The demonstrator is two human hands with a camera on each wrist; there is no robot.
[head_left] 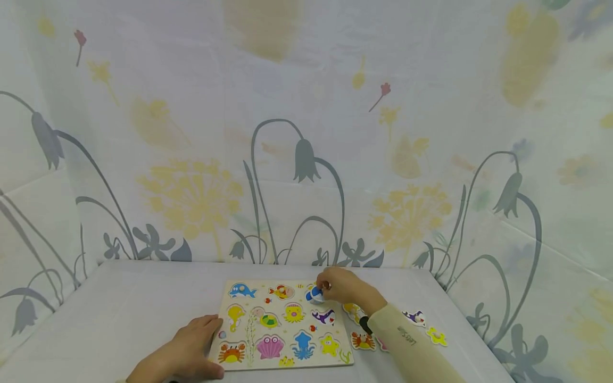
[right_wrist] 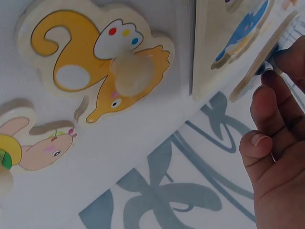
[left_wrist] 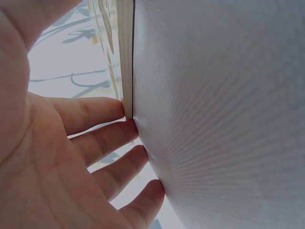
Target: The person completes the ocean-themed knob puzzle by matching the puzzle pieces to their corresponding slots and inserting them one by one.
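- Right hand [head_left: 342, 287] is pinching a blue-and-white puzzle piece [head_left: 313, 296] at the puzzle board's [head_left: 265, 364] far-right corner.
- Left hand [head_left: 191, 346], fingers straight, is touching its left edge.
- Its recesses [head_left: 270, 347] are showing sea animals.

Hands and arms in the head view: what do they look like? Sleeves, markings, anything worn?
Left hand and right hand: no gloves visible. Right arm wears a plain cream sleeve with small dark lettering, too small to read surely. A small black item shows at that cuff. Left sleeve: too little in frame to describe.
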